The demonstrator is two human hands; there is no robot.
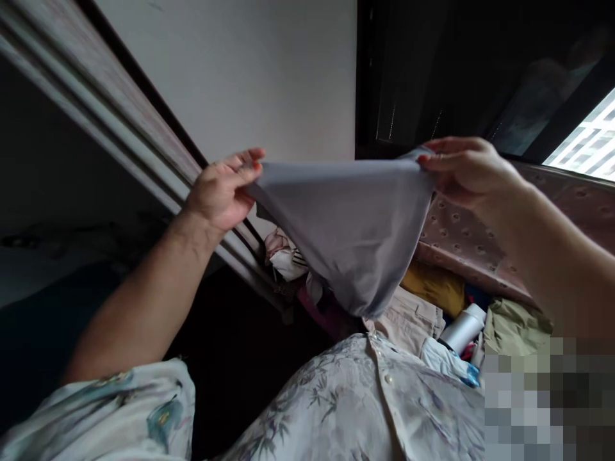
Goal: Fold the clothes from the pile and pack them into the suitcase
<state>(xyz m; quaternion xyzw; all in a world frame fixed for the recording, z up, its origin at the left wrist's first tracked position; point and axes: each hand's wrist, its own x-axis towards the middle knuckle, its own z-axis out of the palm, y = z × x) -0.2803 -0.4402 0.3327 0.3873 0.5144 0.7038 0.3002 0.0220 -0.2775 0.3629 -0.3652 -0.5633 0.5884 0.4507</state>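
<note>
A pair of plain grey underpants (343,224) hangs stretched between my two hands, wide along the top and narrowing to a rounded bottom. My left hand (221,190) pinches the top left corner between thumb and fingers. At the other end, my right hand (468,169) grips the top right corner, with some of the cloth bunched at its fingertips. The top edge is pulled nearly straight. The underpants hang in front of my body and hide part of the clothes behind them.
Below lie beige folded clothing (408,317), a mustard garment (435,288), an olive garment (516,326) and a silvery cylinder (464,328). White and pink clothes (287,261) sit beside a sliding-door frame (139,121). A pink patterned padded surface (473,237) runs below a dark window (446,77).
</note>
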